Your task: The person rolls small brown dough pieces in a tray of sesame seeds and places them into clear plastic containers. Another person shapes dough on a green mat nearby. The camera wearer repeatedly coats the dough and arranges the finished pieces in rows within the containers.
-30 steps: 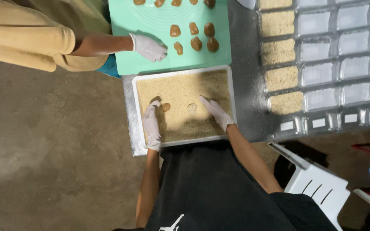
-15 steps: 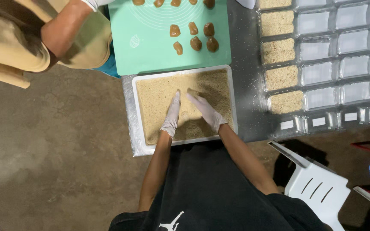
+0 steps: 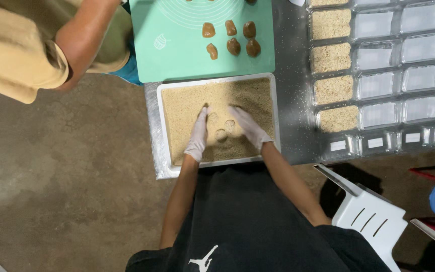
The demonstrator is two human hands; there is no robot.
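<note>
Hands: both gloved and down in the crumbs. My left hand [image 3: 198,135] lies flat with fingers together; my right hand [image 3: 248,128] is flat too, fingers loosely spread. Neither grips anything, they just flank the pieces.
Pieces: three small crumb-coated lumps [image 3: 221,134] sit between my palms, half sunk in the coating.
Tray: the white tray [image 3: 276,108] of tan crumbs sits at the near edge of the metal table [image 3: 292,90], right in front of me.
Mat: the green silicone mat [image 3: 177,55] just beyond it carries five bare brown pieces [image 3: 233,46].
Packs: clear compartment trays [image 3: 404,50] to the right, a few cells filled with crumbed stuff.
Other person: an arm in a tan sleeve [image 3: 11,55] at top left, well away from my tray.
Tip: I'd say sweep crumbs over the lumps with light, flat palms, no squeezing, or they squash.
</note>
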